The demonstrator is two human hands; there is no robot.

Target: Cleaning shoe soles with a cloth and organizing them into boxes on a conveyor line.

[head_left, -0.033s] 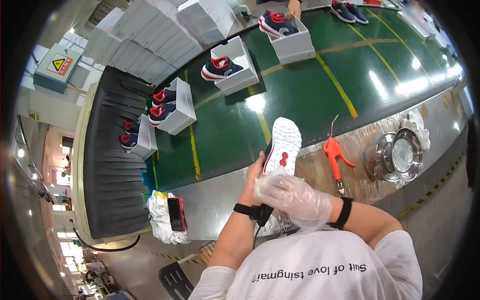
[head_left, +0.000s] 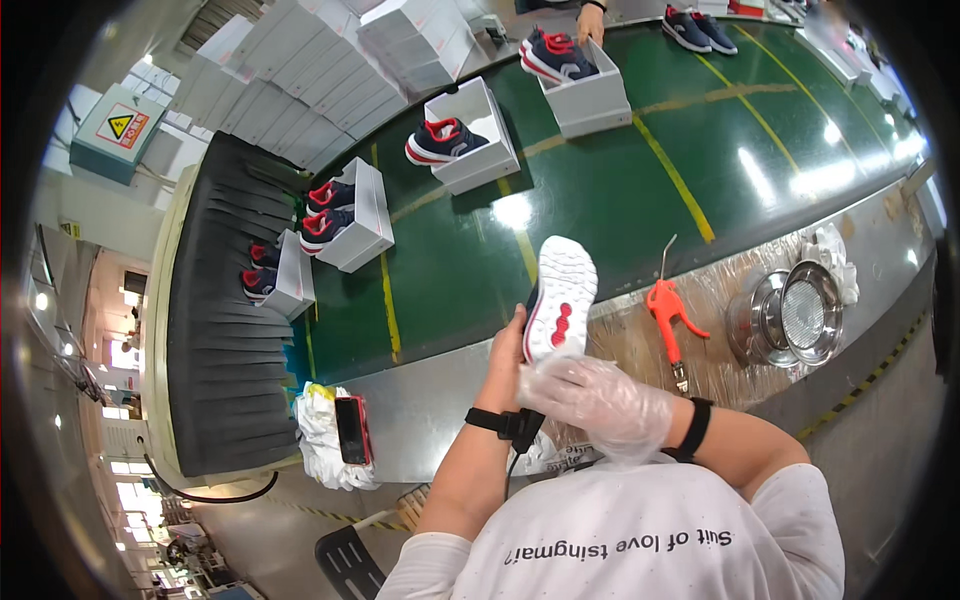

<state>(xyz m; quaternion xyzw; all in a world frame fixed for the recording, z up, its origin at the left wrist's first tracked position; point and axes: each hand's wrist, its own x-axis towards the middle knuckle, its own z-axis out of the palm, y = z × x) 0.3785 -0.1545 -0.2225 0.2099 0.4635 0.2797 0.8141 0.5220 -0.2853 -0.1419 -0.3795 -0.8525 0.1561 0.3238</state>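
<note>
A sneaker (head_left: pixel 563 290) is held sole-up over the near edge of the conveyor. Its white, wavy sole has a red patch in the middle, and a strip of dark upper shows on the left side. My left hand (head_left: pixel 508 345) is closed around that left side, its thumb showing and its other fingers mostly hidden behind the shoe. My right hand (head_left: pixel 600 402), in a clear plastic glove, rests over the heel end with its fingers bent against it. The glove and the hand cover the heel.
Open white boxes (head_left: pixel 365 215) with dark, red-lined sneakers stand on the green conveyor (head_left: pixel 640 190). On the metal ledge lie an orange air gun (head_left: pixel 668 320), steel bowls (head_left: pixel 765 320), a phone (head_left: pixel 352 430) and white cloths (head_left: pixel 325 440). A co-worker's hand (head_left: pixel 590 22) touches a far box.
My right hand has slid slightly back and to the right along the sole, uncovering more of the red patch. The sneaker has tilted a little. The co-worker's hand has shifted slightly at the far box.
</note>
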